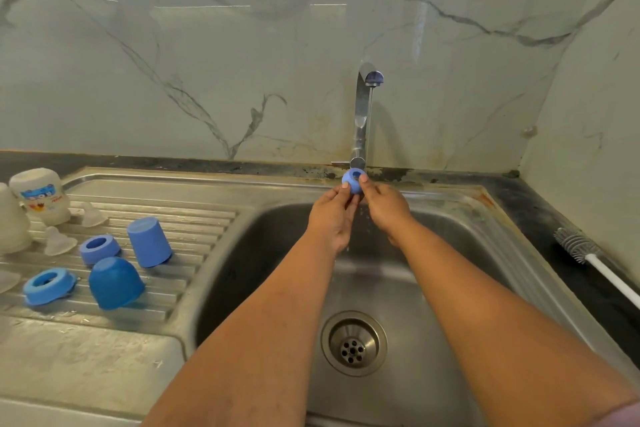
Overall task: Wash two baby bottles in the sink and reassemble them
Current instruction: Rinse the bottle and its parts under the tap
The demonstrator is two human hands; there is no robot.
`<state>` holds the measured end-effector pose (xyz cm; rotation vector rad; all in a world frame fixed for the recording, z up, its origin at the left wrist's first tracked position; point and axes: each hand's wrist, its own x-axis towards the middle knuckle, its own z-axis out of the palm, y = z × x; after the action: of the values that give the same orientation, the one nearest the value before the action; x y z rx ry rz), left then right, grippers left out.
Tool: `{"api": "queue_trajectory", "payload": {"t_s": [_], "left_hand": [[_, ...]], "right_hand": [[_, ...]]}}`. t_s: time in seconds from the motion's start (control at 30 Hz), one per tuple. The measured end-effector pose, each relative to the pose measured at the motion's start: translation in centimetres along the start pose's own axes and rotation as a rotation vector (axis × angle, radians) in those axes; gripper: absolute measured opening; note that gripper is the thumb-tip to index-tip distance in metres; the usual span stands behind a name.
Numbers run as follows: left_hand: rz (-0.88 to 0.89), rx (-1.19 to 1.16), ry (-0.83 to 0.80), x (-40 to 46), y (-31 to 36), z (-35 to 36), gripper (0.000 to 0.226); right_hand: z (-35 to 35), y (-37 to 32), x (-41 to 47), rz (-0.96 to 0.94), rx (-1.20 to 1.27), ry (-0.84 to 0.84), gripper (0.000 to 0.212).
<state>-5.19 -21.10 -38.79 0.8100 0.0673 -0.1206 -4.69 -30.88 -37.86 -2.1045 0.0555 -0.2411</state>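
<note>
Both hands' fingers [346, 191] pinch the blue ring [352, 180] under the tap [363, 114]

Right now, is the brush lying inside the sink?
No, the brush lies on the dark counter right of the sink.

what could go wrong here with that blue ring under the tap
Both hands, left and right, pinch the wet blue collar ring by fingertips only; a slip in that grip would likely drop it into the sink, toward the drain. Splash from the faucet may also wet the rinsed parts on the drainboard.
</note>
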Motion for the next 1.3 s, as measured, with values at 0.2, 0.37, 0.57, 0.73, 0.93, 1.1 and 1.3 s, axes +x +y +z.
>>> {"api": "queue_trajectory", "payload": {"t_s": [0.2, 0.37, 0.57, 0.73, 0.93, 1.1, 1.3], "left_hand": [[-0.041, -0.116, 0.06, -0.1, 0.5, 0.1, 0.03], [-0.084, -0.114, 0.087, -0.3, 0.6, 0.2, 0.032], [-0.131, 0.004, 0.056, -0.5, 0.2, 0.6, 0.033], [-0.142, 0.008, 0.052, -0.6, 0.2, 0.7, 0.032], [-0.083, 0.195, 0.078, -0.3, -0.2, 0.3, 0.026], [-0.064, 0.209, -0.036, -0.2, 0.1, -0.1, 0.023], [-0.036, 0.136, -0.1, -0.4, 0.3, -0.3, 0.018]], "right_hand": [[-1.0, -0.6, -0.7, -0.424, -0.183, -0.032, 0.037], [-1.0, 0.1, -1.1, -0.395, -0.287, -0.019, 0.04], [-1.4, -0.7, -0.4, -0.181, -0.154, -0.015, 0.046], [-1.2, -0.3, 0.8, 0.194, 0.169, 0.122, 0.048], [-1.4, -0.3, 0.3, 0.14, 0.314, 0.112, 0.022], [-1.4, -0.2, -0.2, -0.213, -0.088, 0.226, 0.021], [-1.6, 0.2, -0.2, -0.273, -0.112, 0.06, 0.033]]}}
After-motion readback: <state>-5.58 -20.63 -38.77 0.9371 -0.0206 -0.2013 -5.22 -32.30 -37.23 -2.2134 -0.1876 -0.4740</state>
